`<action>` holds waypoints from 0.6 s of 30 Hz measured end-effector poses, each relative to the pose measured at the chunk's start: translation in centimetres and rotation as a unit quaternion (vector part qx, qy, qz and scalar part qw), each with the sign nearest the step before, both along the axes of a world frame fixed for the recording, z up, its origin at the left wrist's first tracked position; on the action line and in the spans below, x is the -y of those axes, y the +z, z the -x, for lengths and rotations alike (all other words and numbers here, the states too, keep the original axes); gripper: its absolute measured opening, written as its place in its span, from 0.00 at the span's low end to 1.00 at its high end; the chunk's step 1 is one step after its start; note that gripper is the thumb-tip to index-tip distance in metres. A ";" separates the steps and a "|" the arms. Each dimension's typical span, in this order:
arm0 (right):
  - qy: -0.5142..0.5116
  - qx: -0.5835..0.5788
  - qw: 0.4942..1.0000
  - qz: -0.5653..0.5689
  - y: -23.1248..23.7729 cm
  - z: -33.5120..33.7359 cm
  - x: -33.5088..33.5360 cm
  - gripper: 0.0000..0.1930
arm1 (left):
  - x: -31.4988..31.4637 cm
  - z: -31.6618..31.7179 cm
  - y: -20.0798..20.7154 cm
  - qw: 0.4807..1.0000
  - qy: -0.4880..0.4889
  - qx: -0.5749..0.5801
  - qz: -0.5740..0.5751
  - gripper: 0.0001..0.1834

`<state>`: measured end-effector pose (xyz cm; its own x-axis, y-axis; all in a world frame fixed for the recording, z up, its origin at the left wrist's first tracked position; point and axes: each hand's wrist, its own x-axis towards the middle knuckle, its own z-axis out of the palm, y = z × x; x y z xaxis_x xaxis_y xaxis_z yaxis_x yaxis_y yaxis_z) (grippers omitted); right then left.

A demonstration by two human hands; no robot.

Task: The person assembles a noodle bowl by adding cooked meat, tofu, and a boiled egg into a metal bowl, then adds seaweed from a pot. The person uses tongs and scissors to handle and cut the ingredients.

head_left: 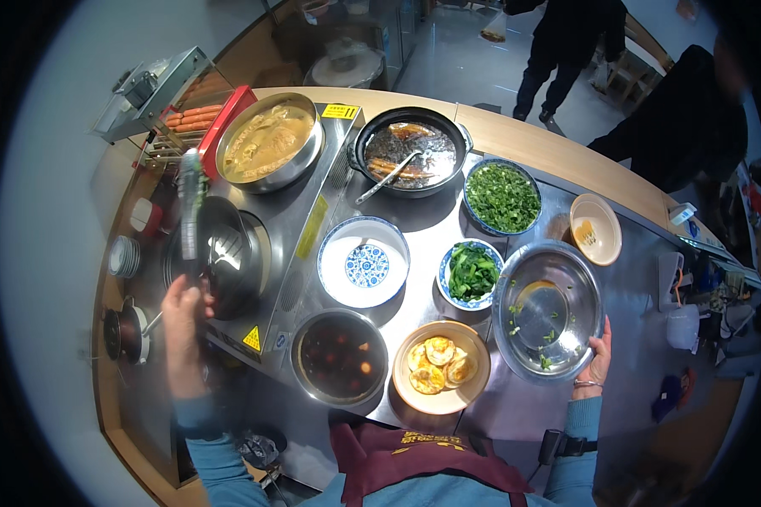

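Observation:
My left hand [186, 306], slightly blurred, grips metal tongs [189, 232] pointing away from me. Green leaves cling near the far end of the tongs. Beneath them is a dark round pot [241, 283] on a cooktop, partly hidden by the hand and tongs. My right hand [599, 355] holds the right rim of a shiny steel bowl [592, 296], which has a few scraps of green leaf inside. Left of that bowl, a small blue-and-white bowl holds cooked greens [472, 270]. A beige bowl of fried eggs [437, 363] sits nearer to me.
A steel bowl of brown liquid [338, 357], a patterned white bowl [386, 245], chopped greens [503, 197] and a black pot with a spoon [411, 152] crowd the counter. A steel pot of yellowish broth [271, 139] stands by a sausage grill [196, 117]. People stand beyond the counter.

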<state>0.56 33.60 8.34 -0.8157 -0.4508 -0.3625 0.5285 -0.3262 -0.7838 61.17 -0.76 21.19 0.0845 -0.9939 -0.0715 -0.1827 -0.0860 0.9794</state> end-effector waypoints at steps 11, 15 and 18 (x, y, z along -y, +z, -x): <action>0.029 0.041 0.999 0.009 -3.2 4.4 1.7 0.37 | 9.0 27.3 -10.7 0.899 -0.171 0.375 0.149 0.25; -0.001 0.043 0.999 -0.006 -4.2 4.6 0.5 0.38 | 12.8 29.8 -13.2 0.825 -0.206 0.500 0.162 0.27; -0.010 0.045 0.999 -0.015 -4.9 4.9 -0.1 0.38 | 14.2 31.0 -14.4 0.807 -0.235 0.533 0.096 0.27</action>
